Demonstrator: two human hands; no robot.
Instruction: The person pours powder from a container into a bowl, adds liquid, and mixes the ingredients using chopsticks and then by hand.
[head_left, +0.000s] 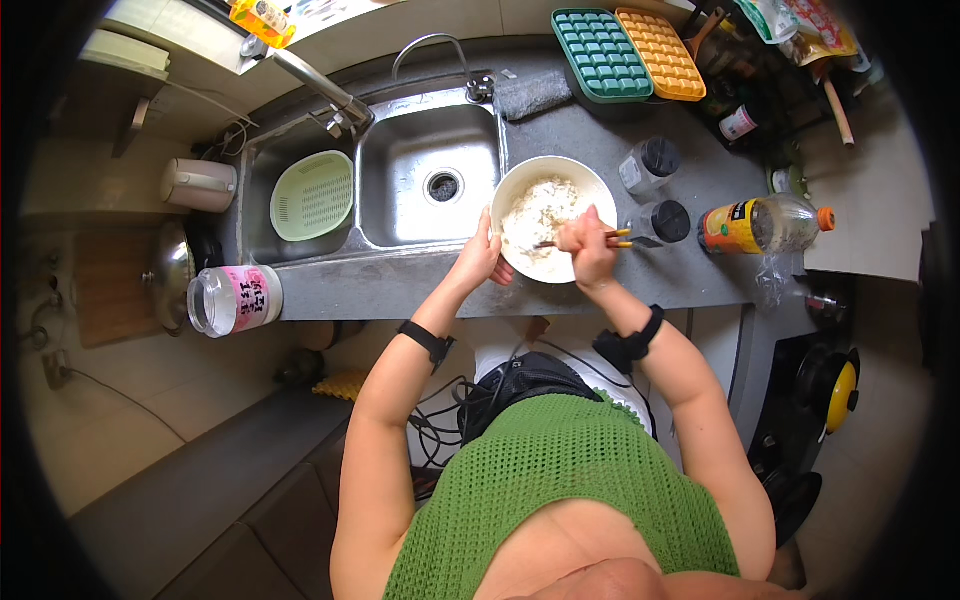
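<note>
A white bowl (602, 193) stands on the grey counter just right of the sink, with a pale, lumpy, flour-like mixture (541, 214) inside. My left hand (484, 259) holds the bowl by its left side, thumb near the rim and fingers around the outer wall. Over the bowl's right part, my right hand (590, 246) is closed around a pair of chopsticks (619, 239). Their tips reach into the mixture and their yellow-banded ends stick out to the right past the rim. The right hand is slightly blurred.
Two dark-lidded clear jars (660, 221) stand right of the bowl, beside a plastic bottle (750, 225) with an orange cap. Behind lie a grey cloth (534, 95) and green and orange ice cube trays (602, 56). Leftward are the steel sink (397, 165), a green strainer (311, 196) and a plastic jar (251, 298).
</note>
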